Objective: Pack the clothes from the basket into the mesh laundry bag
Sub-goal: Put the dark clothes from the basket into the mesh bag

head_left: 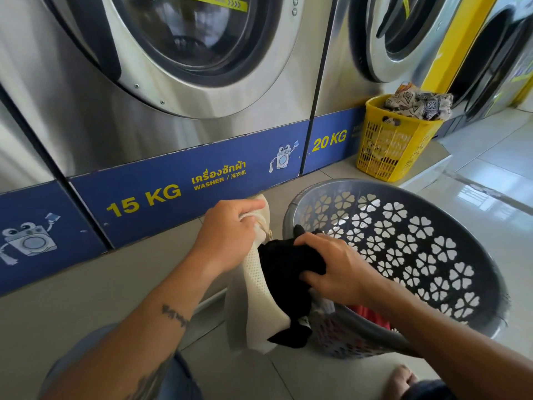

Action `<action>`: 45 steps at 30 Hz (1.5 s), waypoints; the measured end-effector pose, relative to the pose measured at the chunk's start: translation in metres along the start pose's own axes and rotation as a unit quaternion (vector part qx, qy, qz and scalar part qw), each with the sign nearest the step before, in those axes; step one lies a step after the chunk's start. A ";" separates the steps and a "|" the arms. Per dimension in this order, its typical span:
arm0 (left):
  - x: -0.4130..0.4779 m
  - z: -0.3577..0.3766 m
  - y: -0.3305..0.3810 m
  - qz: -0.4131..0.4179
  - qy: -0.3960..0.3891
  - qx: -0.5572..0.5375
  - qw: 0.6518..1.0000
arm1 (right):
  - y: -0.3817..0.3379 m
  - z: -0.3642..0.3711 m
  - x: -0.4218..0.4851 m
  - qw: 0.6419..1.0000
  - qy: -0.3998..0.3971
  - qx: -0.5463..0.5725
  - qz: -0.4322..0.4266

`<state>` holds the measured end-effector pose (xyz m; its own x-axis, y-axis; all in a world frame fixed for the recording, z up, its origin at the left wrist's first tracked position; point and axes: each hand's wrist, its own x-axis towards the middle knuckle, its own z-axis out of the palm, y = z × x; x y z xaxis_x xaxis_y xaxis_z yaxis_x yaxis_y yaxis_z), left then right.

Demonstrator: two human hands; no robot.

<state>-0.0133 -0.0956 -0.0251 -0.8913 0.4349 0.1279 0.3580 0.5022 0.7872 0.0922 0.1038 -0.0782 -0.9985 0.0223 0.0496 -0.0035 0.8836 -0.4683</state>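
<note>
Stuffing under way?

Yes: left hand [230, 236] grips the mesh laundry bag [261, 287] at its mouth; right hand [339, 269] clutches a black garment [288, 262] at the opening, beside the basket [403, 188]. Next, likely: push deeper, release.

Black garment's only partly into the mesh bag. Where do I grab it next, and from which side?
Probably pinch the loose tail of the black garment, which hangs low between the mesh bag and the grey basket. Come from below on the basket side: the right hand grips the bunched upper part, and the left hand holds the bag's top.
</note>
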 end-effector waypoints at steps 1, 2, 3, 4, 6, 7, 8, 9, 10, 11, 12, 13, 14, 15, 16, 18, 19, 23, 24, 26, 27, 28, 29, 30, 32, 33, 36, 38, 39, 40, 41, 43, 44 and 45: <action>0.000 0.000 0.000 -0.001 0.000 0.001 1.000 | -0.004 0.000 -0.001 1.000 0.018 -0.024 -0.008; -0.001 0.001 0.000 -0.001 -0.001 0.003 1.000 | -0.008 0.001 -0.001 0.998 0.036 -0.043 -0.017; -0.002 0.002 0.000 0.000 -0.006 0.003 1.000 | -0.012 0.000 -0.002 0.997 0.053 -0.054 -0.027; -0.003 0.003 -0.001 0.003 -0.012 0.003 1.000 | -0.017 0.000 -0.004 0.995 0.068 -0.056 -0.039; -0.004 0.005 -0.002 0.010 -0.026 -0.008 1.000 | -0.028 0.001 -0.008 0.992 0.093 -0.036 -0.074; -0.005 0.005 -0.002 0.015 -0.032 -0.015 0.999 | -0.033 0.003 -0.010 0.990 0.105 -0.020 -0.095; -0.005 0.004 -0.002 0.022 -0.034 -0.023 0.999 | -0.038 0.007 -0.012 0.987 0.115 -0.007 -0.115; -0.005 0.003 -0.002 0.027 -0.035 -0.031 0.999 | -0.043 0.012 -0.015 0.984 0.120 0.003 -0.130; -0.005 0.001 -0.002 0.031 -0.033 -0.040 0.998 | -0.047 0.017 -0.017 0.984 0.114 0.010 -0.139; -0.005 -0.001 -0.002 0.033 -0.030 -0.049 0.998 | -0.049 0.022 -0.017 0.985 0.094 0.013 -0.145; -0.005 -0.003 -0.003 0.033 -0.026 -0.057 0.997 | -0.049 0.026 -0.016 0.987 0.064 0.008 -0.148; -0.005 -0.004 -0.004 0.032 -0.022 -0.061 0.997 | -0.049 0.028 -0.015 0.988 0.030 -0.006 -0.149; -0.004 -0.004 -0.006 0.030 -0.019 -0.061 0.998 | -0.049 0.029 -0.014 0.988 -0.001 -0.024 -0.150; -0.004 -0.004 -0.007 0.027 -0.014 -0.057 0.998 | -0.048 0.030 -0.013 0.987 -0.024 -0.046 -0.152; -0.003 -0.004 -0.008 0.023 -0.009 -0.054 0.998 | -0.047 0.030 -0.011 0.984 -0.039 -0.074 -0.157; -0.003 -0.005 -0.009 0.014 0.000 -0.056 0.998 | -0.046 0.032 -0.010 0.974 -0.054 -0.139 -0.170; -0.003 -0.005 -0.010 0.012 0.003 -0.061 0.998 | -0.045 0.033 -0.010 0.969 -0.059 -0.168 -0.173; -0.005 -0.007 -0.007 0.012 0.014 -0.071 0.997 | -0.042 0.033 -0.006 0.956 -0.047 -0.234 -0.172; -0.005 -0.007 -0.006 0.011 0.018 -0.070 0.997 | -0.043 0.030 -0.005 0.957 -0.026 -0.233 -0.172; -0.004 -0.008 -0.007 0.009 0.028 -0.071 0.997 | -0.045 0.024 -0.007 0.962 0.026 -0.217 -0.165; -0.003 -0.008 -0.007 0.005 0.033 -0.073 0.997 | -0.045 0.022 -0.009 0.966 0.053 -0.198 -0.157; -0.002 -0.009 -0.009 0.000 0.036 -0.073 0.997 | -0.045 0.021 -0.010 0.970 0.080 -0.179 -0.147; -0.001 -0.008 -0.010 -0.005 0.037 -0.072 0.997 | -0.044 0.021 -0.010 0.974 0.099 -0.159 -0.130; 0.000 -0.008 -0.011 -0.007 0.035 -0.069 0.997 | -0.043 0.021 -0.010 0.979 0.104 -0.141 -0.102; 0.001 -0.005 -0.012 -0.004 0.027 -0.065 0.998 | -0.040 0.019 -0.011 0.993 0.054 -0.103 -0.026; 0.000 -0.004 -0.012 -0.001 0.023 -0.064 0.998 | -0.037 0.019 -0.010 0.995 0.018 -0.096 -0.002; -0.002 -0.002 -0.010 0.004 0.017 -0.054 0.998 | -0.026 0.022 -0.007 0.989 -0.003 -0.147 -0.023; -0.004 -0.002 -0.009 0.003 0.020 -0.047 0.999 | -0.024 0.024 -0.003 0.983 0.026 -0.170 -0.058; -0.005 -0.002 -0.008 0.004 0.022 -0.043 0.999 | -0.026 0.025 -0.001 0.981 0.040 -0.175 -0.079; -0.006 -0.001 -0.007 0.007 0.023 -0.039 0.999 | -0.027 0.026 0.000 0.977 0.052 -0.182 -0.103; -0.008 0.000 -0.006 0.008 0.020 -0.036 0.999 | -0.029 0.027 0.001 0.972 0.061 -0.188 -0.129; -0.012 0.004 -0.006 0.004 0.006 -0.037 0.999 | -0.031 0.030 -0.001 0.962 0.072 -0.188 -0.183; -0.015 0.005 -0.006 0.001 0.000 -0.041 0.999 | -0.033 0.032 -0.002 0.958 0.074 -0.182 -0.210; -0.017 0.005 -0.007 -0.001 -0.002 -0.048 0.999 | -0.036 0.033 -0.005 0.954 0.076 -0.175 -0.234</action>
<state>0.0012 -0.1026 -0.0359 -0.8907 0.4375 0.1234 0.3274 0.4291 0.8418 0.0950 0.0564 -0.0910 -0.8729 -0.3677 0.3207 -0.4012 0.9150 -0.0429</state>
